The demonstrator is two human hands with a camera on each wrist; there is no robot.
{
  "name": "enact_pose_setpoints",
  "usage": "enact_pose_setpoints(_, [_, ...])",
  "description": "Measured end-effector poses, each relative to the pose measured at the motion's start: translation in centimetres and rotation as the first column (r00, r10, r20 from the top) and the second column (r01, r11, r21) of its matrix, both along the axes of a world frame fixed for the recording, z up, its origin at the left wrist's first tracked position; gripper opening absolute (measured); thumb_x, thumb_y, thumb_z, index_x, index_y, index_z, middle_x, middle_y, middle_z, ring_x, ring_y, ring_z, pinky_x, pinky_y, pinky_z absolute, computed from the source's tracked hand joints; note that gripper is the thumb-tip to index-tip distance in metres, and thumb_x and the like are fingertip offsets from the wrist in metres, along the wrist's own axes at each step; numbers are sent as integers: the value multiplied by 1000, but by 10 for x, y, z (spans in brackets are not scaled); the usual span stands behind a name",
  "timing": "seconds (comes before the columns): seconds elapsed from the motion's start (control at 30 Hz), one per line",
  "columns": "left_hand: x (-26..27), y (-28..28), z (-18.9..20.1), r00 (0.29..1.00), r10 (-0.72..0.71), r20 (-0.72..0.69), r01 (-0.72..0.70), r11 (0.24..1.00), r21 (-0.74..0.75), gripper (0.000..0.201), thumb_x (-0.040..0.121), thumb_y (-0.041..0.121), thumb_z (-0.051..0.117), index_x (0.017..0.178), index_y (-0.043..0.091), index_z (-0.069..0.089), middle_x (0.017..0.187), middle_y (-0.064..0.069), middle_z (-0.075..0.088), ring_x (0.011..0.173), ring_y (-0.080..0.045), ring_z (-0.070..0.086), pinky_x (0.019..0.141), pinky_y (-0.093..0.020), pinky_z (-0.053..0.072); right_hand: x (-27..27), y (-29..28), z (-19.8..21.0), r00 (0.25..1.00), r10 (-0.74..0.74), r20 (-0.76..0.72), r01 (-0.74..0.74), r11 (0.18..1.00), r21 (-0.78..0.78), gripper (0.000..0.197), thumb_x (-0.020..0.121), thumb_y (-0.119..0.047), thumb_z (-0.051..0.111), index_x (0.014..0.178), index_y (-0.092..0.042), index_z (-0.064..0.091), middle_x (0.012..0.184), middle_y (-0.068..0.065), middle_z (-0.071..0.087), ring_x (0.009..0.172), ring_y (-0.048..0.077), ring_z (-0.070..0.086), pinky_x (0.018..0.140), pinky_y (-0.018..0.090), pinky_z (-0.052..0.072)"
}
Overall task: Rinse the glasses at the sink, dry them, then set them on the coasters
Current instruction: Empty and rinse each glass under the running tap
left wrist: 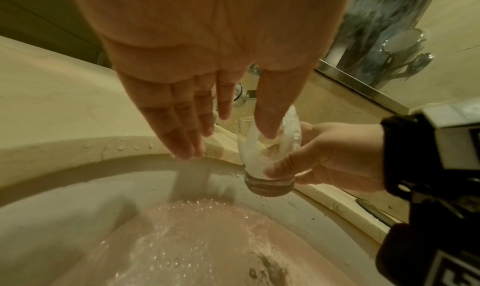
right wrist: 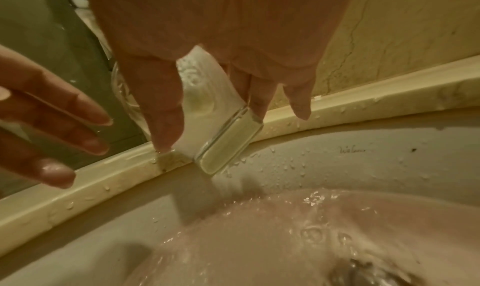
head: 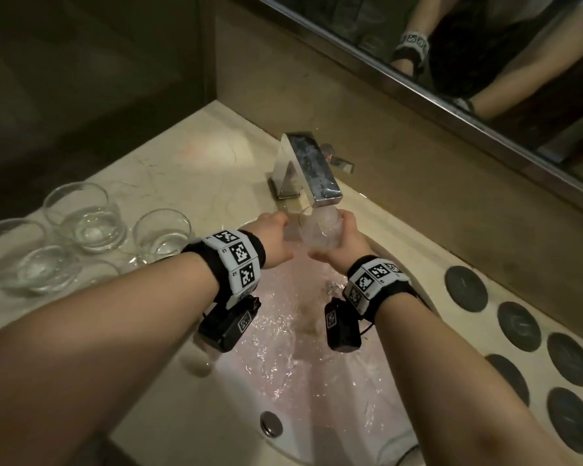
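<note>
Under the spout of the square chrome faucet (head: 312, 169), a clear glass (head: 318, 230) is held tilted, filled with white frothing water. It is gripped by the right hand (head: 345, 240), thumb on one side and fingers curled round the other, as seen in the left wrist view (left wrist: 330, 159). The left hand (head: 273, 238) is kept beside the glass with fingers straight and loosely spread; its thumb is dipped into the glass mouth (left wrist: 270, 114), nothing being grasped. Water is seen running off the glass into the white sink (head: 360, 412), where it pools pinkish over the basin. Left of the sink, on the marble counter (head: 182, 163), three more glasses are noted standing upright: one at the back (head: 85, 218), one nearer the basin (head: 160, 235), one at the frame edge (head: 24, 257). Right of the sink, dark round coasters (head: 465, 287) are laid out in two rows, bare. Both forearms are reflected in the mirror (head: 485, 62) above.
</note>
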State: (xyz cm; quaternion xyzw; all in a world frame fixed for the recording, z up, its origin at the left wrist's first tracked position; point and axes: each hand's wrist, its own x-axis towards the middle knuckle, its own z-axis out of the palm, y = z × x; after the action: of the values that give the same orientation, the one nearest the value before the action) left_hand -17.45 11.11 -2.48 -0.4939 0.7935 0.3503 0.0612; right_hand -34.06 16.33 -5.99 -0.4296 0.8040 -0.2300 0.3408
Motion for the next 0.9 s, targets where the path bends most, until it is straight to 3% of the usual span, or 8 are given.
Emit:
enact_pose_setpoints(0.07, [0,-1,-2,1000,9,-1,-9,1000,0,67,86,34,63,142,17,31,142,-8,41,121,-26,50,100,-37,43,1,-3,-4,1000,3,-9,-3,1000,-5,86,67,-25,81,133,-30,25,109,-4,55,99,19,57,88,38,51])
enact_pose_setpoints(0.17, [0,-1,-3,1000,8,-4,-8,1000,-3,67,86,34,63,142,16,30,142,-8,40,122,-26,49,100,-35,42,1,-4,-8,1000,3,-4,-3,1000,-13,88,62,-29,83,128,-37,25,116,-1,55,105,22,57,91,44,51])
enact_pose_setpoints(0.37, [-4,1,-3,1000,-12,-12,11,1000,-21,66,87,34,62,142,14,31,141,-9,41,123,-25,48,100,-34,41,-5,1,-3,1000,26,7,-25,997,-69,84,67,-19,83,132,-26,29,110,-5,54,103,17,55,88,33,48])
enact_pose_setpoints(0.43, [-5,2,-3,1000,-18,-10,18,1000,-24,66,87,34,62,141,13,31,140,-9,43,122,-25,49,100,-34,42,-6,5,0,999,40,-15,-41,997,-63,85,66,-18,84,133,-26,31,110,-5,53,104,17,54,91,35,48])
enact_pose_setpoints(0.53, [-5,3,-3,1000,-23,-11,23,999,-25,63,87,31,62,140,13,33,138,-8,45,119,-24,50,97,-33,43,-8,8,3,998,55,-32,-57,997,-52,90,61,-18,87,134,-25,34,114,-5,52,108,19,54,94,39,48])
enact_pose_setpoints(0.67, [-5,5,-2,999,-39,-8,38,998,-43,61,87,33,62,138,13,35,136,-8,47,118,-24,50,95,-30,42,-14,17,14,979,149,-141,-142,988,59,92,64,-24,84,141,-30,32,129,1,41,114,22,49,95,33,44])
enact_pose_setpoints(0.77, [-4,6,-4,999,-45,-2,45,998,-42,64,86,36,63,138,11,37,137,-7,47,121,-24,49,102,-36,41,-16,24,27,880,328,-344,-248,934,256,91,69,-34,79,144,-36,26,128,0,37,110,24,51,86,31,46])
enact_pose_setpoints(0.9, [-3,9,-4,997,-82,-10,81,996,-43,52,87,34,61,131,11,46,129,-7,53,114,-23,53,97,-32,42,-14,25,38,607,565,-559,-261,806,531,85,71,-41,73,143,-37,28,129,1,40,113,25,47,91,37,43])
